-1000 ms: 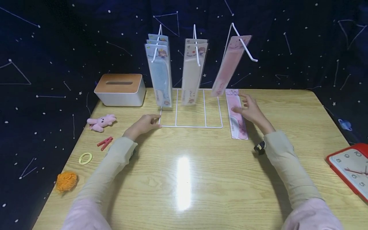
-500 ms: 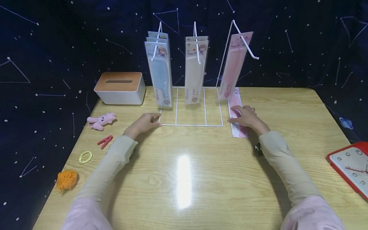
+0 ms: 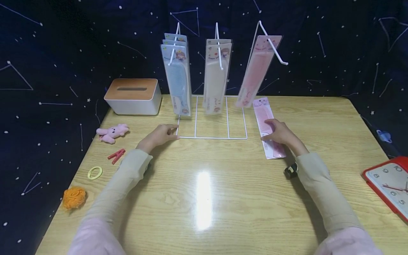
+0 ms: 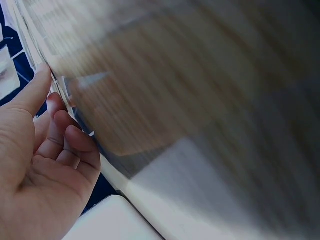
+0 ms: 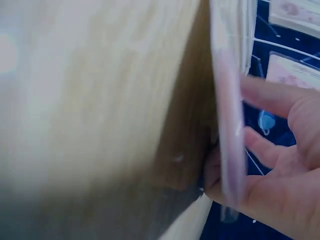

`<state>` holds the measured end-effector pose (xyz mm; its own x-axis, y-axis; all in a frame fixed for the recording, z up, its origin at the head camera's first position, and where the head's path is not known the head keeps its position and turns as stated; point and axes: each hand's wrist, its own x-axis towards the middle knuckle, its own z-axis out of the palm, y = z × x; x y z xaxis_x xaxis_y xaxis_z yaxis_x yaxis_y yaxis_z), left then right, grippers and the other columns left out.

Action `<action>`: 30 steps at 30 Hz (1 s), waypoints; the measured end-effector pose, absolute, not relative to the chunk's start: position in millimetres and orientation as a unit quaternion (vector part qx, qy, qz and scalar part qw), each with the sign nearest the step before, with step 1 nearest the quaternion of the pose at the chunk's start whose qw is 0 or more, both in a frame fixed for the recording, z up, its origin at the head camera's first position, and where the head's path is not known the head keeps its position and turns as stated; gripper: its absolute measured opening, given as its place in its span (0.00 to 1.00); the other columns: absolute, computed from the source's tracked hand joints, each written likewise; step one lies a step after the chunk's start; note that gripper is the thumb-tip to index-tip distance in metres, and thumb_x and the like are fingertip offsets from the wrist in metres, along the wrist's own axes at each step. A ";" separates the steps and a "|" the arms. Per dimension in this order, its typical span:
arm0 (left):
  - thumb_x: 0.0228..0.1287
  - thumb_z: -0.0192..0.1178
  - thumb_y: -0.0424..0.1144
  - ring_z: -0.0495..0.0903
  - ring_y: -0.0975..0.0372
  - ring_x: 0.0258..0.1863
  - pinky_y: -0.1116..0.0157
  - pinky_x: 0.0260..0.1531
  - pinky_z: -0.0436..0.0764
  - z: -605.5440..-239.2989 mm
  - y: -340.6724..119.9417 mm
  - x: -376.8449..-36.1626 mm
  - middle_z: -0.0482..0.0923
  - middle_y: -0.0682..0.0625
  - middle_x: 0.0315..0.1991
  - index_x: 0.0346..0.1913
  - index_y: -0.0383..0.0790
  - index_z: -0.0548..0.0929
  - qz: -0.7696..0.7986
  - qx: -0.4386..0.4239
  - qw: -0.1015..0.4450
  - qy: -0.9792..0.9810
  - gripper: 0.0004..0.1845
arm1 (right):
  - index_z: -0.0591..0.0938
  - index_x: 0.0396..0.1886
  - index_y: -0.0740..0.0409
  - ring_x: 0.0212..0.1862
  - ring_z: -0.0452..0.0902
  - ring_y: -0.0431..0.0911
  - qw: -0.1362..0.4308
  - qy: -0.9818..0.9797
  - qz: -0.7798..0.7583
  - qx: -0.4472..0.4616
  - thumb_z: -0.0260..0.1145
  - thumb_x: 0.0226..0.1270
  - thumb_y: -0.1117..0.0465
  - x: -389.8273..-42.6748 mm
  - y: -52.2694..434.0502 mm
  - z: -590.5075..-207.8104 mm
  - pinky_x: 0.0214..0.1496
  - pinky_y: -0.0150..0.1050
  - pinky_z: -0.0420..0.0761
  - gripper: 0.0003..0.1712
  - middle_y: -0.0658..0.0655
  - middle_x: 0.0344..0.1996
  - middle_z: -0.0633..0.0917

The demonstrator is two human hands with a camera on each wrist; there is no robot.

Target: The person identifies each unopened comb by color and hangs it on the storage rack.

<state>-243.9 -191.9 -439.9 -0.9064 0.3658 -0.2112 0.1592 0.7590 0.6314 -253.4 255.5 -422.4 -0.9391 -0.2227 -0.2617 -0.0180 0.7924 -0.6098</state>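
Observation:
In the head view my left hand [image 3: 157,137] holds the left front corner of a white wire display rack [image 3: 213,138], thumb and fingers at its base wire. My right hand [image 3: 282,135] grips a packaged pink comb [image 3: 263,112] by its long edges, to the right of the rack. The right wrist view shows this flat pack [image 5: 230,100] edge-on between thumb and fingers, raised off the tabletop with a shadow beside it. From the rack's hooks hang several packaged blue combs [image 3: 177,81], packaged cream combs [image 3: 215,78] and a packaged pink comb [image 3: 258,71].
A tissue box [image 3: 134,97] stands at the back left. Down the table's left side lie a pink plush toy [image 3: 113,132], a red clothespin [image 3: 116,156], a yellow ring [image 3: 95,173] and an orange scrunchie [image 3: 74,197]. A red clock [image 3: 387,184] lies at the right edge.
My right hand has come down onto the lying pink comb pack, taken hold of it and turned and shifted it slightly right. The hanging pink pack swings. My left hand stays put.

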 end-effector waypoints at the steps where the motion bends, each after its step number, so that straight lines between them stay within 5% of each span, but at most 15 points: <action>1: 0.64 0.62 0.40 0.65 0.61 0.24 0.66 0.26 0.66 -439.8 -192.0 -244.0 0.68 0.49 0.25 0.67 0.30 0.66 0.316 0.144 0.162 0.924 0.32 | 0.56 0.69 0.72 0.56 0.61 0.66 0.166 0.928 -0.330 -0.058 0.69 0.56 0.64 -250.4 257.5 -422.3 0.56 0.57 0.70 0.46 0.81 0.63 0.58; 8: 0.64 0.62 0.40 0.65 0.61 0.24 0.66 0.26 0.66 -439.5 -192.1 -243.1 0.69 0.49 0.25 0.67 0.30 0.66 0.314 0.146 0.163 0.924 0.32 | 0.46 0.72 0.73 0.59 0.56 0.67 0.133 0.901 -0.412 0.007 0.57 0.53 0.74 -230.4 268.1 -422.1 0.50 0.50 0.71 0.47 0.79 0.67 0.51; 11: 0.64 0.62 0.41 0.66 0.61 0.25 0.66 0.26 0.67 -439.9 -192.0 -243.2 0.69 0.49 0.25 0.67 0.30 0.66 0.311 0.143 0.166 0.925 0.32 | 0.45 0.73 0.68 0.44 0.73 0.63 0.091 0.895 -0.435 0.045 0.56 0.51 0.73 -221.0 271.8 -419.7 0.37 0.46 0.79 0.49 0.80 0.65 0.55; 14: 0.64 0.62 0.41 0.66 0.61 0.26 0.66 0.27 0.67 -440.4 -191.9 -243.9 0.70 0.49 0.26 0.68 0.31 0.65 0.308 0.141 0.168 0.926 0.32 | 0.45 0.75 0.62 0.33 0.74 0.56 0.042 0.884 -0.459 0.073 0.57 0.53 0.72 -208.9 272.0 -411.9 0.23 0.38 0.77 0.50 0.78 0.64 0.58; 19: 0.64 0.62 0.41 0.66 0.61 0.25 0.66 0.26 0.67 -438.2 -191.5 -243.7 0.70 0.49 0.25 0.67 0.31 0.66 0.312 0.142 0.167 0.924 0.32 | 0.48 0.76 0.54 0.52 0.65 0.53 -0.045 0.875 -0.477 0.072 0.59 0.59 0.71 -184.6 262.0 -391.5 0.40 0.30 0.72 0.48 0.67 0.61 0.61; 25: 0.64 0.62 0.40 0.65 0.62 0.23 0.66 0.25 0.66 -437.8 -191.7 -243.8 0.69 0.50 0.24 0.67 0.30 0.66 0.314 0.149 0.162 0.924 0.32 | 0.53 0.74 0.52 0.45 0.70 0.36 -0.142 0.812 -0.564 0.038 0.59 0.56 0.77 -159.6 240.3 -368.1 0.42 0.21 0.76 0.47 0.46 0.49 0.63; 30: 0.64 0.62 0.40 0.64 0.62 0.23 0.66 0.25 0.66 -437.9 -191.9 -243.4 0.68 0.50 0.23 0.67 0.30 0.66 0.315 0.146 0.165 0.923 0.32 | 0.58 0.70 0.60 0.51 0.71 0.42 -0.206 0.688 -0.692 -0.069 0.53 0.49 0.87 -144.0 221.2 -352.2 0.48 0.26 0.77 0.46 0.54 0.54 0.65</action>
<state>-243.4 -191.9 -437.9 -0.9031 0.3727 -0.2133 0.1648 0.7594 0.6294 -144.0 221.2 -352.2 -0.9059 0.1900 0.3784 -0.3796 0.0317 -0.9246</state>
